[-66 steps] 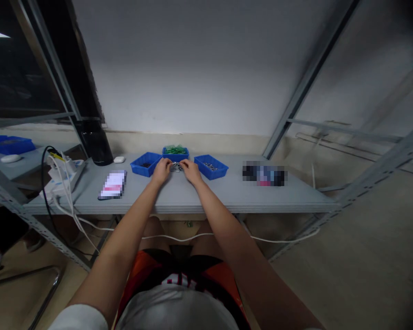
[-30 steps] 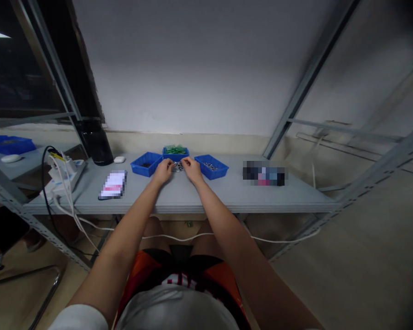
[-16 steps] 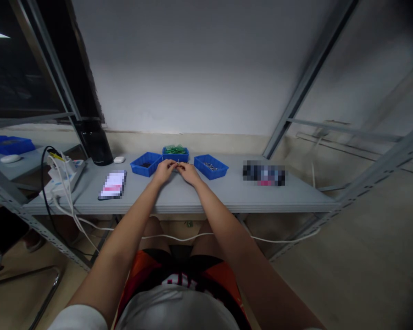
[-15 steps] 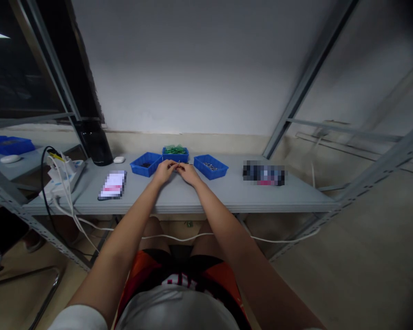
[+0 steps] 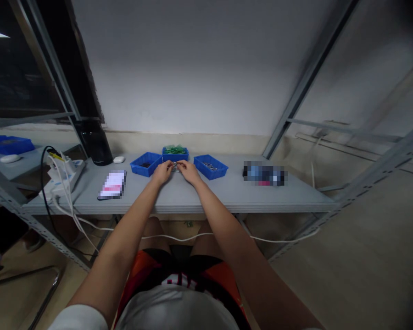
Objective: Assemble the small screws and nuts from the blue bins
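On a grey shelf [image 5: 179, 197], the left hand [image 5: 162, 173] and right hand [image 5: 189, 173] are held close, fingers narrowed at a shiny part [image 5: 175, 166] between them; whether it is gripped cannot be told. It is best steadied low by one hand, lightly worked by the other. Its direction and long axis cannot be made out. Behind, green pieces [image 5: 175, 149] are held in a blue tray [image 5: 175, 157].

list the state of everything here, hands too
Left hand, fingers bent at small silvery metal parts
Right hand, fingers bent at them, grip unclear
Left blue plastic bin, open, dark contents
Middle blue plastic bin, open, heaped with green pieces
Right blue plastic bin, open, holding silvery bits
Rectangular phone, flat, screen lit
Black cylindrical bottle, upright
Small white rounded case, shut
White power strip, plugs in it
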`<state>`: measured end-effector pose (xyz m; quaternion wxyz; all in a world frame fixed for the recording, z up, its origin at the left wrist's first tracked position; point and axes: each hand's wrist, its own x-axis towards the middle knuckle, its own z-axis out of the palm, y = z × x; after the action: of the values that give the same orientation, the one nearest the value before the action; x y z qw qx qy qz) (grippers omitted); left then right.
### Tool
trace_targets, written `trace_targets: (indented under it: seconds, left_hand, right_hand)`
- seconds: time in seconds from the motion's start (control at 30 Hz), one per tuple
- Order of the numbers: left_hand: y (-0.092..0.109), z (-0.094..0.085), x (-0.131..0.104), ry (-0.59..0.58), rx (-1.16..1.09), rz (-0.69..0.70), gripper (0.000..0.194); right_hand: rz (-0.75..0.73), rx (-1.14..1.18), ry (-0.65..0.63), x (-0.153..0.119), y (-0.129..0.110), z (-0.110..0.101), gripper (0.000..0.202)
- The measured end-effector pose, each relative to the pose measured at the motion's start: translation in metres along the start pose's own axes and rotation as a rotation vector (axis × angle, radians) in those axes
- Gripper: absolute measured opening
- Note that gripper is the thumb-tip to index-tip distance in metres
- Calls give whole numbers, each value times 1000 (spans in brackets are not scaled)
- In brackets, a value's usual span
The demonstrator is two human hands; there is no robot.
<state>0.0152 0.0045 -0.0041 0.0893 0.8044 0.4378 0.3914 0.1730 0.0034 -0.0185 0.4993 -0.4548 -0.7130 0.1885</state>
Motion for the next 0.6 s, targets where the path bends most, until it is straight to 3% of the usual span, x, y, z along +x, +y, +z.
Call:
trace_targets:
  seconds: [0.17,0.4,0.6]
  left_hand:
    - [-5,2,2,-19,50,43,18]
    - [-3,1,3,58,5,-36,19]
    - [-3,-1,7,177,-103,-41,16]
  right_hand:
    - [25,-5,-10,1,0,-1,22]
    - [11,-24,118,0,-9,-6,23]
    - [10,-35,94,1,-7,-5,18]
